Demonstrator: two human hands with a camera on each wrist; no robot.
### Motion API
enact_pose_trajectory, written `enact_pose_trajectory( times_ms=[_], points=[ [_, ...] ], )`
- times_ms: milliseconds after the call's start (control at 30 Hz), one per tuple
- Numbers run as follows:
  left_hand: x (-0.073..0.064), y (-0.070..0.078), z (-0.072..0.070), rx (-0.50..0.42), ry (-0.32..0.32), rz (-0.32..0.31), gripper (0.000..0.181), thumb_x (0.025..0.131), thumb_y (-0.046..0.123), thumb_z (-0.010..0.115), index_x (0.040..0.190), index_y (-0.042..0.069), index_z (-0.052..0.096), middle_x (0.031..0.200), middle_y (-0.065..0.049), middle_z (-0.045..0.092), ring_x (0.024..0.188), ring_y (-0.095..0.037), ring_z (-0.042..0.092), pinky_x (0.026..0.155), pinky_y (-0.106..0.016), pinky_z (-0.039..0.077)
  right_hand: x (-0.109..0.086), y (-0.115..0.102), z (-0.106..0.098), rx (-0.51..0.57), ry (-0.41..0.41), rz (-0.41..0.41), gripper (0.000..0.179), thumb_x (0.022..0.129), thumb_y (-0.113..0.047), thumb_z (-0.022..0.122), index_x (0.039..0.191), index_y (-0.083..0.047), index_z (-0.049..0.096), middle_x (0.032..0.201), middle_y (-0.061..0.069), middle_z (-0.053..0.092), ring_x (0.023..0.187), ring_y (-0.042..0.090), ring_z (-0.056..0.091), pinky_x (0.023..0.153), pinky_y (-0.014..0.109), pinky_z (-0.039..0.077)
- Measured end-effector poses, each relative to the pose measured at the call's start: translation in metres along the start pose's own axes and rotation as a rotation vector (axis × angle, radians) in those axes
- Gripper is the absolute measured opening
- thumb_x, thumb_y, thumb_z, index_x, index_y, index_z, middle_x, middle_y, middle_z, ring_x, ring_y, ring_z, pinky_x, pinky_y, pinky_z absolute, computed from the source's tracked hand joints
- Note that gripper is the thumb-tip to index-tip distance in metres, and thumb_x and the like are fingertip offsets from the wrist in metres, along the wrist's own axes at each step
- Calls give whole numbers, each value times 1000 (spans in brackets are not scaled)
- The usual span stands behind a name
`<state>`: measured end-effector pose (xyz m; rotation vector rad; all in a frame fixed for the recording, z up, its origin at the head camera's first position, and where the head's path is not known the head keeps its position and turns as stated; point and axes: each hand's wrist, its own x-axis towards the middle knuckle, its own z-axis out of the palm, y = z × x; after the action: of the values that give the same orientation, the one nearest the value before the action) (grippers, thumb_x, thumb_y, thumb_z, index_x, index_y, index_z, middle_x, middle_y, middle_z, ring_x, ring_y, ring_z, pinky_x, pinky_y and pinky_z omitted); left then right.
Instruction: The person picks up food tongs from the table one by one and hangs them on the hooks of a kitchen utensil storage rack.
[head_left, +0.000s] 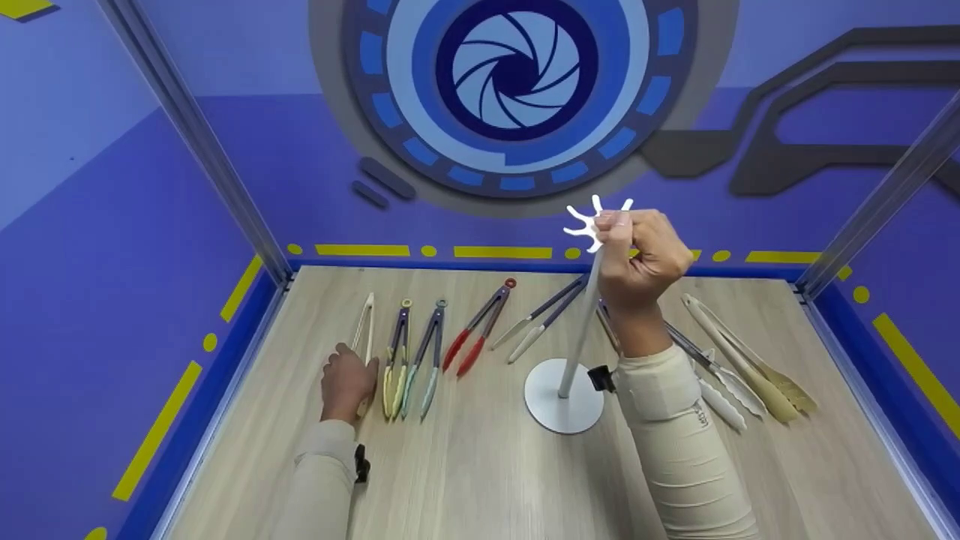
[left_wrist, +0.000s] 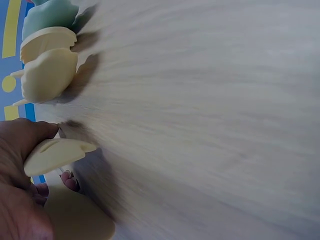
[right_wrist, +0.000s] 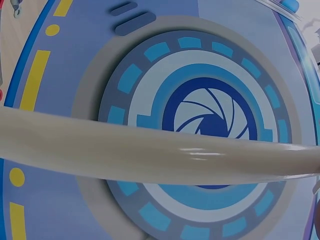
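At the left of the table my left hand (head_left: 349, 382) grips slim cream tongs (head_left: 366, 322), its thumb and fingers around them near the table surface. The left wrist view shows a cream tong head (left_wrist: 55, 157) between thumb and fingers. My right hand (head_left: 641, 259) is raised and curled at the top of a white stand (head_left: 581, 330), pinching among its branching prongs (head_left: 577, 221). The stand's round base (head_left: 547, 409) is on the table, and its pole tilts slightly right in the head view. Across the right wrist view runs the pole (right_wrist: 150, 152), close to the camera.
Between hand and stand lie yellow-tipped tongs (head_left: 396, 375), teal-tipped tongs (head_left: 427, 360), red tongs (head_left: 480, 334) and white-tipped tongs (head_left: 540, 322). Beige tongs (head_left: 742, 364) and others lie right, partly hidden by the right arm. Blue walls (head_left: 255, 150) enclose the table (head_left: 480, 480).
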<state>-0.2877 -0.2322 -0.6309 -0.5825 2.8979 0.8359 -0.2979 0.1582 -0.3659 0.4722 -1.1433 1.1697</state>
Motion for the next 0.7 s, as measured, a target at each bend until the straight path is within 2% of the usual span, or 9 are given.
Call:
enact_pose_trajectory(
  times_ms=[233, 433, 700],
  points=[
    [-2, 2, 0, 3, -6, -3, 75, 106, 36, 59, 150, -18, 31, 137, -45, 54, 129, -60, 55, 105, -68, 48, 0, 2, -1, 17, 0, -6, 36, 87, 2, 58, 52, 3, 65, 57, 21, 66, 53, 31, 60, 66, 18, 50],
    [-3, 1, -1, -8, -13, -12, 80, 107, 37, 58, 157, -16, 26, 143, -44, 51, 134, -59, 53, 108, -67, 47, -1, 2, 0, 33, 13, 1, 35, 86, 2, 56, 52, 4, 65, 57, 22, 65, 53, 30, 60, 66, 18, 52],
    [-2, 2, 2, -15, 2, -14, 79, 107, 38, 59, 156, -15, 28, 143, -42, 53, 133, -57, 55, 107, -66, 49, 1, 1, 1, 43, 27, 4, 36, 86, 2, 56, 51, 6, 64, 56, 23, 64, 53, 28, 62, 65, 19, 53]
  ],
)
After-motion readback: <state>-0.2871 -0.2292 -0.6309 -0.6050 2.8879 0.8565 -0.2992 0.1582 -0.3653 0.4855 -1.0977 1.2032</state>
